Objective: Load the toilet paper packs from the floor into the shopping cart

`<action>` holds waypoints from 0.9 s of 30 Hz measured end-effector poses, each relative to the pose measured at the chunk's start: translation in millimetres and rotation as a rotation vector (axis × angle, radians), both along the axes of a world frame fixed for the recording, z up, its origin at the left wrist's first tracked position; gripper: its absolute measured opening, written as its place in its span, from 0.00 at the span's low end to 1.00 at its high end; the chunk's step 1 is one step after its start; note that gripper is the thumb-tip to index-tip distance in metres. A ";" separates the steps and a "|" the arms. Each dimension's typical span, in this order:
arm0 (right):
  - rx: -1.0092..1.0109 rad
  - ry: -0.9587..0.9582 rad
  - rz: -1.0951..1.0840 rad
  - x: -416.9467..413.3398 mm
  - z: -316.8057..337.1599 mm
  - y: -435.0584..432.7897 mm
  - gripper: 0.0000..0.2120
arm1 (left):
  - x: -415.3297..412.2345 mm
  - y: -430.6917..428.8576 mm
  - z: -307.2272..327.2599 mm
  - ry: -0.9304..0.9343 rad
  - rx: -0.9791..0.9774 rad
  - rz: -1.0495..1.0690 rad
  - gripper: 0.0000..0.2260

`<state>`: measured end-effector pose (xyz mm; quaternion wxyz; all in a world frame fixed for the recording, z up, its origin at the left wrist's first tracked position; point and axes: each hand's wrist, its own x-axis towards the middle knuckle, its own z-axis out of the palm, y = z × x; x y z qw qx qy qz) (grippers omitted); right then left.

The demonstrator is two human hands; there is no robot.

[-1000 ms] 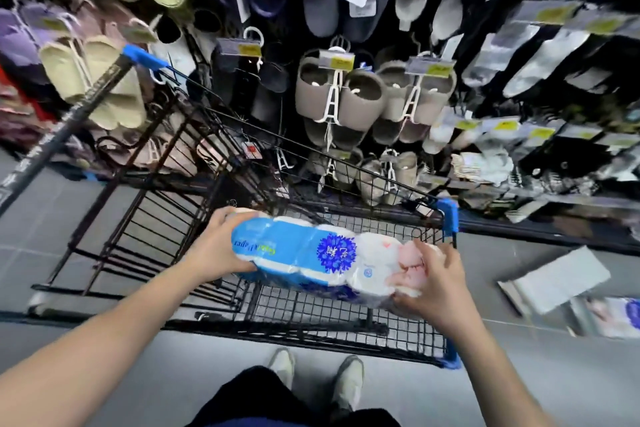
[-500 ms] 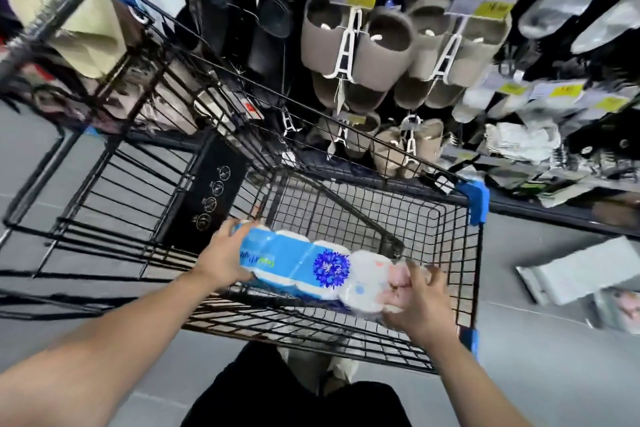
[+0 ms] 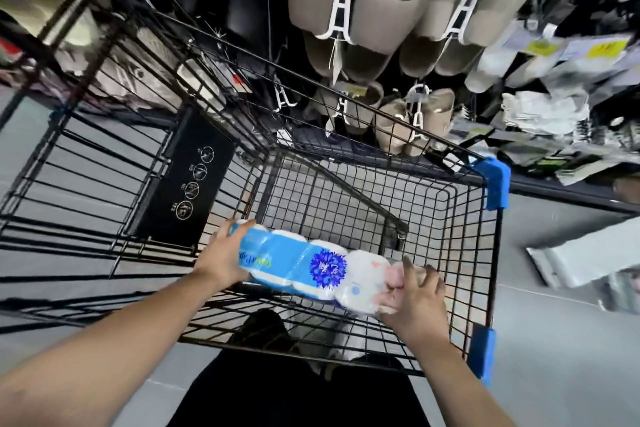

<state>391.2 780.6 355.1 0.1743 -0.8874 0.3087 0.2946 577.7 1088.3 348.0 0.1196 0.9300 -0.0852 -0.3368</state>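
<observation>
Your left hand (image 3: 221,262) and right hand (image 3: 414,291) grip the ends of the toilet paper pack (image 3: 308,265), held inside the shopping cart (image 3: 491,184) basket, lower centre of the frame.

Toilet paper pack (image 3: 311,269) held level inside shopping cart (image 3: 491,184) basket. Left hand (image 3: 221,260) grips blue end at 9 o'clock; right hand (image 3: 415,291) grips white end at 3 o'clock. Grey slippers (image 3: 356,0) hang at 12 o'clock. Pale package (image 3: 581,260) on floor (image 3: 554,357), 3 o'clock.
</observation>
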 end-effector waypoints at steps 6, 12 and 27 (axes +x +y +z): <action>-0.025 0.076 0.036 -5.4 -0.9 13.0 0.54 | -0.9 7.2 -12.0 0.065 0.048 -0.010 0.56; 0.025 0.165 0.017 1.2 6.2 13.1 0.55 | 5.9 11.1 -10.4 0.128 0.089 -0.018 0.54; 0.001 -0.587 -0.017 64.9 132.4 3.9 0.32 | 46.0 -52.6 132.1 -0.151 -0.301 -0.171 0.40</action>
